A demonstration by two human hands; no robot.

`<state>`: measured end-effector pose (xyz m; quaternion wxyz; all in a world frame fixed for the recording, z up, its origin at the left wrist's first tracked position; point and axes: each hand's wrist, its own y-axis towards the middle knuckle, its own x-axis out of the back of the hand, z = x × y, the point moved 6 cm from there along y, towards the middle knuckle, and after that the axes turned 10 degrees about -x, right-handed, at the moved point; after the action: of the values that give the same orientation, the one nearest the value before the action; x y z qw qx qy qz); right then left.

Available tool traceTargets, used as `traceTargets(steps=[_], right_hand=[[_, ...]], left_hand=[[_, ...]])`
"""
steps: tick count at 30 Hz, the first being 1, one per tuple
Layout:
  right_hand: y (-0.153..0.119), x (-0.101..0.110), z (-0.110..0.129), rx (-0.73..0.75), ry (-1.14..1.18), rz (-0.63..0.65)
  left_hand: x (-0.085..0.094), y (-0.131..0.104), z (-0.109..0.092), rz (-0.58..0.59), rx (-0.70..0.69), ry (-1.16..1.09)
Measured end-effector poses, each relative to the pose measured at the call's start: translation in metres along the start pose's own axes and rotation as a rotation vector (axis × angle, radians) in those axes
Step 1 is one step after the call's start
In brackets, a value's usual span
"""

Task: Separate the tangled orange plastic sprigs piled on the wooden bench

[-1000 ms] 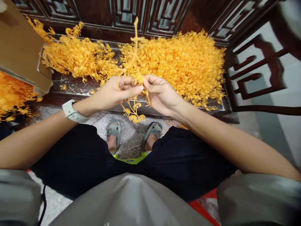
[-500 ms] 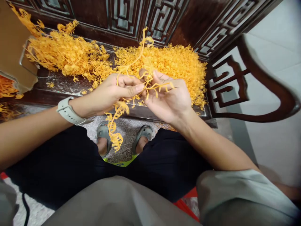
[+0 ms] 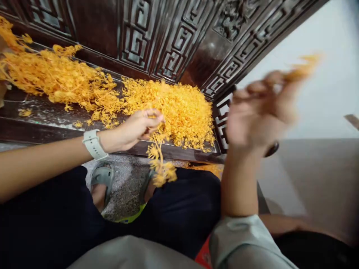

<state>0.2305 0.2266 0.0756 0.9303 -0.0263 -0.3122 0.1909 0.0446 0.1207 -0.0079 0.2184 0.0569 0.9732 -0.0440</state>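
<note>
Yellow sprig (image 3: 162, 166) is pinched narrowly between thumb and fingers of the left hand (image 3: 137, 129), its end hanging just below centre. At 2 o'clock, an orange-yellow piece (image 3: 304, 68) is held at the fingertips of the raised right hand (image 3: 256, 116) (blurred). Two yellow heaps, at 10 (image 3: 61, 80) and 12 o'clock (image 3: 186, 114), are borne by a dark bench (image 3: 46, 118).

Moderate indoor light; motion blur strongest at right.
Right hand (image 3: 259, 116) smeared; left hand (image 3: 140, 125) clearer. Pale background (image 3: 333, 101) brightest; dark wood panel (image 3: 210, 50) shows faint sheen. Edges stretched.
</note>
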Motion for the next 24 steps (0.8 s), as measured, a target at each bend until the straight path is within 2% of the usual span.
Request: traceTargets(steps=[5, 8, 9, 11, 14, 16, 17, 20, 22, 24], right_hand=[[0.030, 0.005, -0.073, -0.115, 0.033, -0.153], [0.050, 0.024, -0.094, -0.145, 0.080, -0.292], [0.053, 0.029, -0.092, -0.124, 0.124, -0.301], [0.052, 0.027, -0.075, -0.035, 0.222, -0.203], [0.035, 0.002, -0.031, 0.142, 0.251, 0.054], [0.026, -0.013, -0.008, 0.247, 0.209, 0.074], [0.023, -0.015, 0.000, 0.296, 0.197, 0.021], [0.007, -0.012, 0.006, 0.410, 0.193, -0.277], [-0.015, -0.013, 0.000, 0.461, 0.147, -0.477], [-0.044, -0.023, -0.007, 0.523, -0.038, -0.631]], left_hand=[[-0.002, 0.023, -0.035, -0.091, -0.109, -0.112], [0.002, 0.042, -0.051, -0.123, -0.239, -0.111], [0.004, 0.050, -0.055, -0.115, -0.277, -0.103], [0.005, 0.069, -0.059, -0.060, -0.332, -0.088], [-0.005, 0.097, -0.059, 0.094, -0.390, -0.071], [-0.017, 0.112, -0.060, 0.131, -0.444, -0.053], [-0.023, 0.118, -0.061, 0.104, -0.470, -0.030], [-0.036, 0.131, -0.063, -0.152, -0.511, -0.015], [-0.047, 0.137, -0.055, -0.280, -0.447, -0.086], [-0.061, 0.141, -0.040, -0.324, -0.358, -0.177]])
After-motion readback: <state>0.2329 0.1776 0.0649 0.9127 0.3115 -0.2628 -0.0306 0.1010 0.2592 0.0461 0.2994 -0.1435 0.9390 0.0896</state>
